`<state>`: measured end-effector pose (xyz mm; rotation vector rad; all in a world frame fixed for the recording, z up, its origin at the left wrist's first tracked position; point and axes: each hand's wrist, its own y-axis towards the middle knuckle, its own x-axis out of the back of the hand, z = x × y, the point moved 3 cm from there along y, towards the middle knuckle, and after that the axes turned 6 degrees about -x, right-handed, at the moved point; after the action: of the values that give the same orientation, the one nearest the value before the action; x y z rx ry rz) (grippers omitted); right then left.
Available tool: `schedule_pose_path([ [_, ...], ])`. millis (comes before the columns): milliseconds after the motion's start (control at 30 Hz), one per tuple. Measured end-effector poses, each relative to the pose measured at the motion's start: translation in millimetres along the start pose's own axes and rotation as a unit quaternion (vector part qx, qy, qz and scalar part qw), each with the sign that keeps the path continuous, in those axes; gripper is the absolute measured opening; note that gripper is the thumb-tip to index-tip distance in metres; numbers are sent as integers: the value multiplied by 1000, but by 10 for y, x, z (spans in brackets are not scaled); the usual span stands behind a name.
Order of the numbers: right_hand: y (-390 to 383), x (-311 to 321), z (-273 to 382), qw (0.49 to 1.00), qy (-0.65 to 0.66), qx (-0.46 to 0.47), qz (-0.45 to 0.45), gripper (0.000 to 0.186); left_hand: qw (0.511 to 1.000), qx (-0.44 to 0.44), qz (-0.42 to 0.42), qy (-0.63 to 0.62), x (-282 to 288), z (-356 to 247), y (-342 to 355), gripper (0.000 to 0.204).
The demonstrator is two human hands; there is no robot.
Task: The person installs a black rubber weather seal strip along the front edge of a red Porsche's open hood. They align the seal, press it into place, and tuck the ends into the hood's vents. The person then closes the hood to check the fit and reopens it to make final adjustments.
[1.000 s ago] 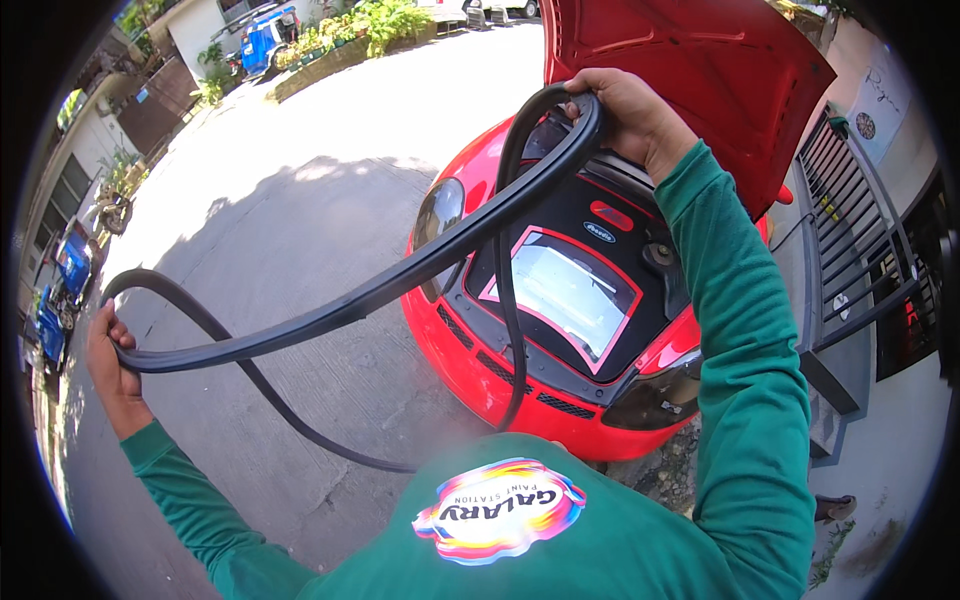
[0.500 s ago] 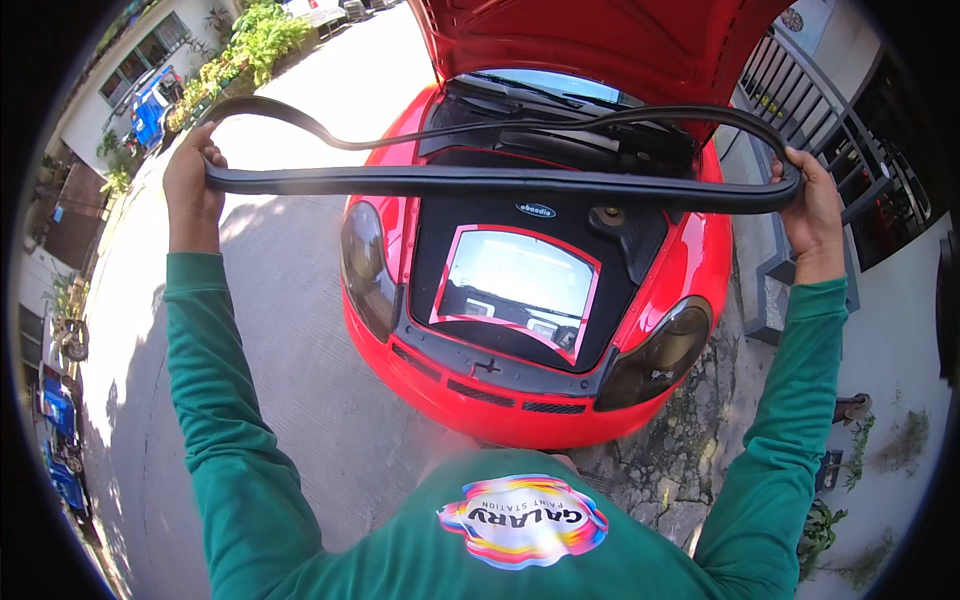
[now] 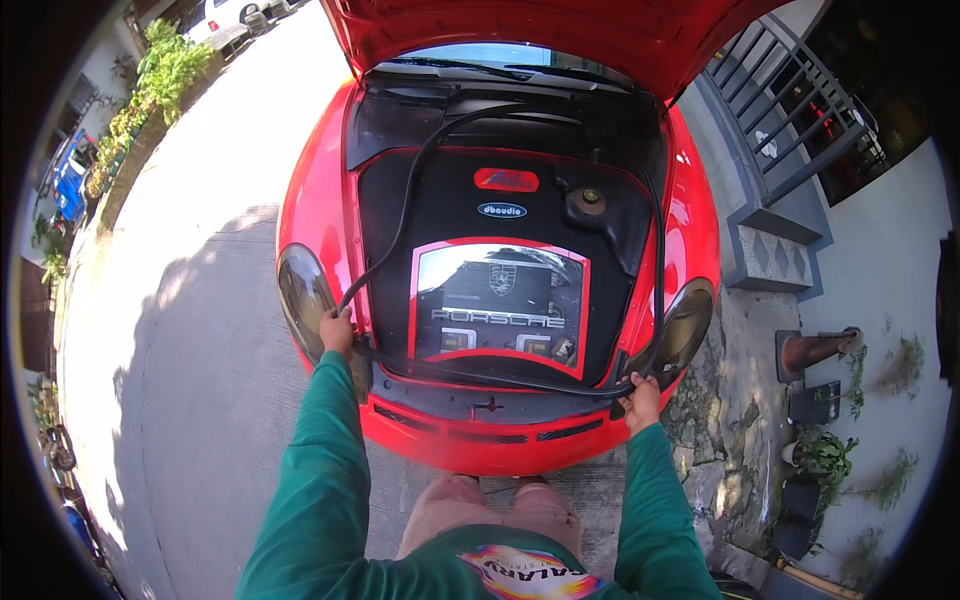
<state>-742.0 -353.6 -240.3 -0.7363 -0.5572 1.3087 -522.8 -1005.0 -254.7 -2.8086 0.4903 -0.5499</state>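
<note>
My left hand (image 3: 336, 333) grips a long black rubber strip (image 3: 401, 220) near the car's left headlight (image 3: 305, 295). My right hand (image 3: 640, 400) holds the same strip at the front corner by the right headlight (image 3: 676, 332). The strip forms a loose loop over the open front compartment of a red car (image 3: 500, 455). Its back part rests near the dark panel below the windscreen, and its front run lies across the lower edge of the black lining (image 3: 395, 180), in front of a clear red-framed window (image 3: 500, 280).
The red hood (image 3: 530, 25) stands raised above. At right are a railing (image 3: 790, 110), a step (image 3: 765, 250), a traffic cone (image 3: 810, 352) and potted plants (image 3: 815, 465). A sunlit concrete driveway (image 3: 190, 370) spreads left, with greenery (image 3: 165, 75) and parked vehicles beyond.
Both hands have lowered the strip from raised in front of me down onto the front compartment, moving nearer its front corners. The view has shifted, centring the car.
</note>
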Motion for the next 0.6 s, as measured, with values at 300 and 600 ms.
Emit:
schedule_pose_path([
  [300, 328, 98, -1085, 993, -94, -57, -45, 10, 985, 42, 29, 167, 293, 1186, -66, 34],
  [600, 608, 81, -1172, 982, -151, -69, -91, 20, 955, 4, 119, 273, 307, 1544, 352, 42],
])
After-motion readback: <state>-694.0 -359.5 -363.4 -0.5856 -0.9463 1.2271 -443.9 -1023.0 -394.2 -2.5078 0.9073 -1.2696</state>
